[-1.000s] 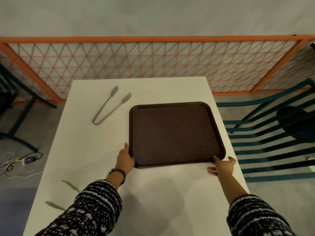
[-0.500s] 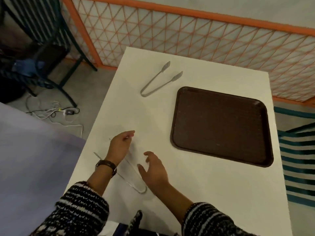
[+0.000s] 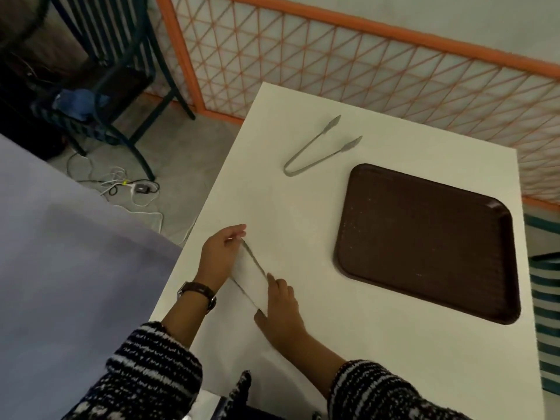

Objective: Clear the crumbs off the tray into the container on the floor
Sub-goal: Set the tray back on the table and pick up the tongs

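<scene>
The dark brown tray (image 3: 424,237) lies flat on the right half of the white table (image 3: 378,359), with pale crumbs scattered over it. Neither hand touches it. Both hands are at the table's near left edge on a pair of thin metal tongs (image 3: 255,260). My left hand (image 3: 219,257) pinches the tip of one arm. My right hand (image 3: 281,310) closes over the hinge end and hides it. I cannot make out a container on the floor.
A second pair of metal tongs (image 3: 318,150) lies beyond the tray's far left corner. A grey-purple surface (image 3: 60,283) fills the left. White cables (image 3: 133,189) and a dark chair (image 3: 100,86) are on the floor behind it; an orange mesh fence (image 3: 363,62) backs the table.
Both hands let go of the tray's near corners and moved to the table's left front edge. They now hold the near tongs. The view swung left and down.
</scene>
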Motion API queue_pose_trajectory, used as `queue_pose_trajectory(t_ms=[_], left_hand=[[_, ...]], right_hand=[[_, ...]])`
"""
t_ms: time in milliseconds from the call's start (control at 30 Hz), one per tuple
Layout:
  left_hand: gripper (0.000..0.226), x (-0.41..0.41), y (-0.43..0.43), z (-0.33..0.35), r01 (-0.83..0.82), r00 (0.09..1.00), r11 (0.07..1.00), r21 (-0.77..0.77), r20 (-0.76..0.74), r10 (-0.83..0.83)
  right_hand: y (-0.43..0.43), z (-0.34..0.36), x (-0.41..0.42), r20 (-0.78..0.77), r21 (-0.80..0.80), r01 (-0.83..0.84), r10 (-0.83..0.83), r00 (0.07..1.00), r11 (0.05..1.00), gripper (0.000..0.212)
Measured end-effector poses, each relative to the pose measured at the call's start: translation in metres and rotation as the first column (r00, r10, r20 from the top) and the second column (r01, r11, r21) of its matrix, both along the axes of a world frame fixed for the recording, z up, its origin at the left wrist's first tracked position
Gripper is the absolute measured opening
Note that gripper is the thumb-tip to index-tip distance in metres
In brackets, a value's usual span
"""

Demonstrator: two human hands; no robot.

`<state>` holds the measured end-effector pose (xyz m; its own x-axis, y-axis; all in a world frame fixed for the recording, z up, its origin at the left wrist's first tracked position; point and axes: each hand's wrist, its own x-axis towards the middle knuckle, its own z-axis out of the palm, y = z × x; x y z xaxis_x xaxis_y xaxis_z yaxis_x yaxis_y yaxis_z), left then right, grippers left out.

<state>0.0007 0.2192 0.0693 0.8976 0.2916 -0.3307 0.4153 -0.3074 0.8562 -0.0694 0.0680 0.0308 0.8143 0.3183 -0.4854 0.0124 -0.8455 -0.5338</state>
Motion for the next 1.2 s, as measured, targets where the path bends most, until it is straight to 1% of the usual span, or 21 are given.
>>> queue_pose_trajectory(t_ms=[133, 200, 267, 333, 400, 467, 533, 600, 667, 733, 800, 867, 900, 967, 1100, 1200], left_hand=[[0.035, 0.035, -0.016, 0.007, -0.042, 0.995, 0.999, -0.026, 0.087, 0.045], [0.037, 0.06, -0.027, 0.009, -0.036, 0.992, 0.999, 0.009, 0.118, 0.035], [0.037, 0.09, -0.042, 0.008, 0.005, 0.993, 0.999, 0.05, 0.117, -0.011], [0.038, 0.123, -0.058, 0.002, 0.068, 0.994, 0.995, 0.076, 0.082, -0.074], [0.043, 0.155, -0.078, -0.007, 0.151, 0.986, 0.98, 0.126, 0.057, -0.159], [0.052, 0.183, -0.096, -0.018, 0.232, 0.968, 0.948, 0.217, 0.044, -0.247], [0.063, 0.208, -0.112, -0.032, 0.285, 0.954, 0.9, 0.329, -0.006, -0.3], [0.075, 0.226, -0.123, -0.045, 0.345, 0.938, 0.82, 0.456, -0.129, -0.322], [0.081, 0.24, -0.13, -0.057, 0.386, 0.922, 0.74, 0.55, -0.227, -0.313], [0.08, 0.249, -0.132, -0.065, 0.387, 0.922, 0.702, 0.598, -0.248, -0.297], [0.08, 0.258, -0.127, -0.072, 0.383, 0.924, 0.694, 0.609, -0.247, -0.293], [0.081, 0.264, -0.121, -0.077, 0.443, 0.896, 0.679, 0.585, -0.273, -0.35], [0.079, 0.264, -0.118, -0.08, 0.471, 0.882, 0.685, 0.556, -0.278, -0.38], [0.075, 0.253, -0.115, -0.081, 0.456, 0.89, 0.744, 0.488, -0.245, -0.385], [0.069, 0.199, -0.129, -0.066, 0.31, 0.95, 0.874, 0.374, -0.089, -0.299], [0.072, 0.147, -0.157, -0.05, 0.22, 0.974, 0.931, 0.291, -0.007, -0.228]], right_hand=[[-0.036, 0.019, 0.019, 0.025, 0.092, 0.19, -0.192, 0.981, 0.978, 0.079], [-0.056, 0.028, 0.03, 0.038, 0.118, 0.298, -0.304, 0.952, 0.947, 0.079], [-0.076, 0.035, 0.042, 0.061, 0.139, 0.412, -0.423, 0.904, 0.901, 0.079], [-0.096, 0.039, 0.054, 0.087, 0.132, 0.507, -0.52, 0.85, 0.852, 0.08], [-0.115, 0.041, 0.063, 0.095, 0.136, 0.593, -0.606, 0.79, 0.794, 0.08], [-0.132, 0.04, 0.07, 0.101, 0.147, 0.664, -0.679, 0.727, 0.733, 0.079], [-0.148, 0.037, 0.074, 0.104, 0.151, 0.718, -0.733, 0.672, 0.679, 0.078], [-0.164, 0.032, 0.077, 0.108, 0.154, 0.761, -0.776, 0.621, 0.631, 0.077], [-0.178, 0.026, 0.079, 0.12, 0.148, 0.795, -0.808, 0.576, 0.589, 0.075], [-0.19, 0.022, 0.078, 0.139, 0.144, 0.814, -0.826, 0.546, 0.562, 0.075], [-0.2, 0.019, 0.075, 0.137, 0.144, 0.831, -0.842, 0.521, 0.538, 0.076], [-0.21, 0.016, 0.072, 0.145, 0.142, 0.841, -0.852, 0.503, 0.521, 0.076], [-0.215, 0.016, 0.07, 0.15, 0.143, 0.847, -0.857, 0.493, 0.512, 0.075], [-0.226, 0.015, 0.069, 0.163, 0.136, 0.86, -0.867, 0.471, 0.493, 0.074], [-0.256, 0.019, 0.08, 0.256, 0.052, 0.873, -0.851, 0.458, 0.485, 0.073], [-0.283, 0.018, 0.097, 0.297, -0.017, 0.88, -0.838, 0.458, 0.475, 0.075]])
